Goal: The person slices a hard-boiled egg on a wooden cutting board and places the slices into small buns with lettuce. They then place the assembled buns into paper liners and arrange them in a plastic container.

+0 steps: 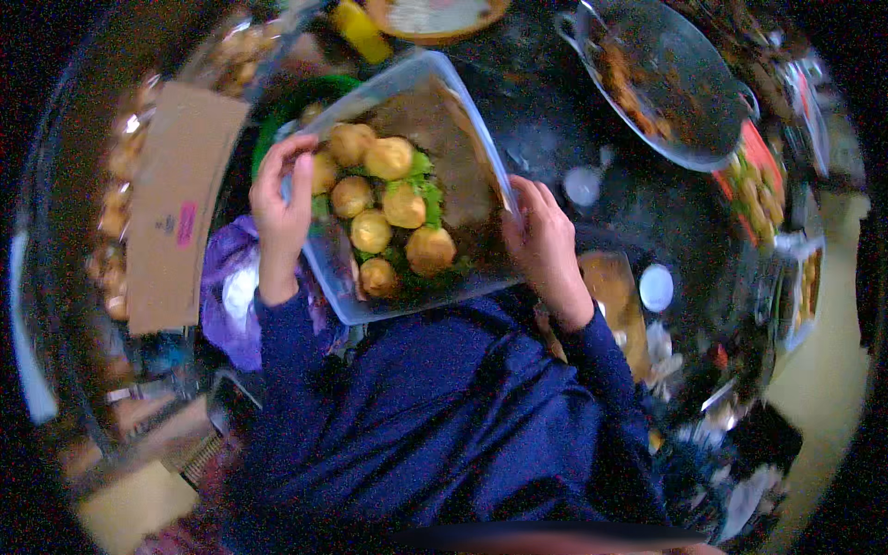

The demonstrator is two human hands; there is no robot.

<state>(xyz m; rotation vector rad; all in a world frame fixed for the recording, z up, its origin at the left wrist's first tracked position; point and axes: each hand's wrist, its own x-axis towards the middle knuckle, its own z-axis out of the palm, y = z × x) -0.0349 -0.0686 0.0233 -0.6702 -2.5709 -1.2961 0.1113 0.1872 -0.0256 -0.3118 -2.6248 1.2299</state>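
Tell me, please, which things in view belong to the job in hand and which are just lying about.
Seemingly part of the job:
- left hand and right hand, on opposite sides of the plastic tub
- golden round buns and green leaves inside it

Apparently just lying about:
- cardboard
- purple bag or cloth
- small white disc

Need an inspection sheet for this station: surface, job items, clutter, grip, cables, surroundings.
Surface: dark work surface, partly covered.
Job items: translucent tub holding round golden buns with leafy greens among them.
Clutter: cardboard piece and purple cloth or bag, left; white round item, right.
Grip: left hand and right hand hold opposite sides of the tub.
Cables: nothing seen.
Surroundings: two-handled metal pan with orange-brown food, upper right; picture edges blurred.
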